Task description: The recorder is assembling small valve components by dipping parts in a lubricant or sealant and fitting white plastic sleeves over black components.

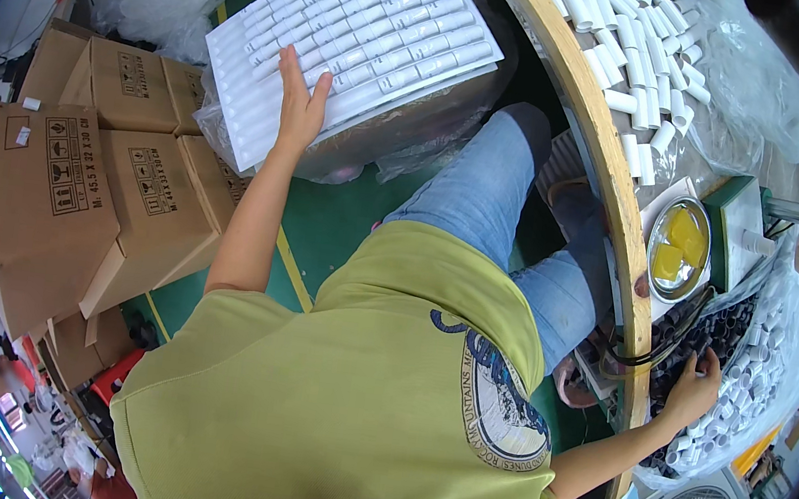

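Observed left hand [302,110] with fingers splayed, gripping nothing visible, over white tray [234,95] of rowed white tubes [422,53]. Observed right hand [694,393] curled among small black pieces [724,329] beside short white cylinders [753,378] on wood-edged bench [636,378]; cannot tell whether holding any. Judged as picking parts; next, calls for pinching one piece cleanly and lifting clear.

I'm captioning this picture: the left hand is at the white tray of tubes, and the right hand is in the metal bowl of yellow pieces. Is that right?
Not quite: the head view shows the right hand at the heap of small black and white pieces, not in the metal bowl. The left hand is at the white tray of tubes.
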Motion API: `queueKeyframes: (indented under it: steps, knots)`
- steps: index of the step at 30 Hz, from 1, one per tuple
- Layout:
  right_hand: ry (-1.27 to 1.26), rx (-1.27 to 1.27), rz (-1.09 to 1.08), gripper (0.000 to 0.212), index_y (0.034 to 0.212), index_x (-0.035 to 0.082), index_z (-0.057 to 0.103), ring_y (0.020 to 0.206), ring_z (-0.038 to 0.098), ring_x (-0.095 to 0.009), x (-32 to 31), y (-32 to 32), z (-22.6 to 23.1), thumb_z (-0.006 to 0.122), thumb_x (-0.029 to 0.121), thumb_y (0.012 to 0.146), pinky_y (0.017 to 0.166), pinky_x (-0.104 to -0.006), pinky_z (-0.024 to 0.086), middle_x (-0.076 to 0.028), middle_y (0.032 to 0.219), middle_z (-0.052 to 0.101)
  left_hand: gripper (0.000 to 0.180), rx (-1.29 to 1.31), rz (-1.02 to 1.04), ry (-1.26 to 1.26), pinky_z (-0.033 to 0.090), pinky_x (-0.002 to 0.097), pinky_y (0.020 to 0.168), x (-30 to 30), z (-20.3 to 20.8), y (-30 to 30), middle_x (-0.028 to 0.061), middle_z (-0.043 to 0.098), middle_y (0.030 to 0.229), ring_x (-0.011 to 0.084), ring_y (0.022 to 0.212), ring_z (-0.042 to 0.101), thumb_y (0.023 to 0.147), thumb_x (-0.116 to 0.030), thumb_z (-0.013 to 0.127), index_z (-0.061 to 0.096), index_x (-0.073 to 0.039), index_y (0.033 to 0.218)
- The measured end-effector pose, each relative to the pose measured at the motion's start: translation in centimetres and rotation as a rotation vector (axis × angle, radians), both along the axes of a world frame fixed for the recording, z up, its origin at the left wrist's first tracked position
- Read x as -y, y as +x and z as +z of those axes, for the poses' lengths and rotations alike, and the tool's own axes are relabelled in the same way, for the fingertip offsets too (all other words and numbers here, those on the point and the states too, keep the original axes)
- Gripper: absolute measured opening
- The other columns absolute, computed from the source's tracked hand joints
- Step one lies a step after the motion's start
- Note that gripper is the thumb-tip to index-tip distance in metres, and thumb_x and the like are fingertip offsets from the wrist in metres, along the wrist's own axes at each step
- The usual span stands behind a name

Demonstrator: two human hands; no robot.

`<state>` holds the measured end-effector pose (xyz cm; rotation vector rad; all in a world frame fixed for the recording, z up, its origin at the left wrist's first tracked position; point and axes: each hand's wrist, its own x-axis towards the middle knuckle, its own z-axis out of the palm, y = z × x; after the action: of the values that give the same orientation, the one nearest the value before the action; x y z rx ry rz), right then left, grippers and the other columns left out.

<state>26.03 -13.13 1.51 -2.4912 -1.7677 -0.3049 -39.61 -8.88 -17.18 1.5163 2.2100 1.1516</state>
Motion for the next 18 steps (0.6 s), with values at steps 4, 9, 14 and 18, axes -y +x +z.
queueKeyframes:
  steps: [4,9,14,18]
  knots:
    - [-0.002,-0.052,-0.057,0.028,0.106,0.003,0.067,0.08,0.063,-0.027,-0.2,0.6,0.1,0.067,0.022,0.085,0.074,-0.0363,0.048,-0.013,0.089,0.067,0.073,0.013,0.108,0.025,0.009,0.0467,0.115,-0.8,0.6,1.3,0.0314,0.009,0.152,0.0464,0.142,0.006,0.094,-0.033,0.052,0.016,0.004,0.147]
    - [0.203,-0.112,0.022,0.03,0.11,0.002,0.066,0.081,0.063,-0.027,-0.5,1.1,-0.1,0.062,0.025,0.091,0.075,-0.0343,0.049,-0.016,0.092,0.068,0.061,-0.25,0.045,0.188,0.017,0.0454,0.113,-4.2,4.4,6.0,0.0289,0.024,0.147,0.0456,0.139,0.016,0.091,-0.025,0.058,0.031,0.0,0.14]
    - [0.296,-0.138,-0.06,0.032,0.115,0.008,0.066,0.083,0.062,-0.024,-1.4,1.1,0.6,0.063,0.03,0.091,0.078,-0.0319,0.047,-0.013,0.091,0.066,0.024,-0.057,-0.488,0.369,0.046,0.0359,0.088,-9.0,11.6,16.9,0.012,0.062,0.103,0.0293,0.098,0.059,0.078,-0.006,0.069,0.065,-0.002,0.102]
    - [0.306,-0.376,-0.189,0.037,0.112,0.005,0.068,0.078,0.062,-0.019,-1.8,0.7,0.8,0.071,0.029,0.084,0.076,-0.031,0.048,-0.01,0.083,0.067,0.019,-0.052,-1.025,0.254,0.049,0.037,0.081,-11.8,14.9,25.3,0.0097,0.064,0.096,0.0294,0.09,0.061,0.077,-0.003,0.067,0.067,-0.002,0.095]
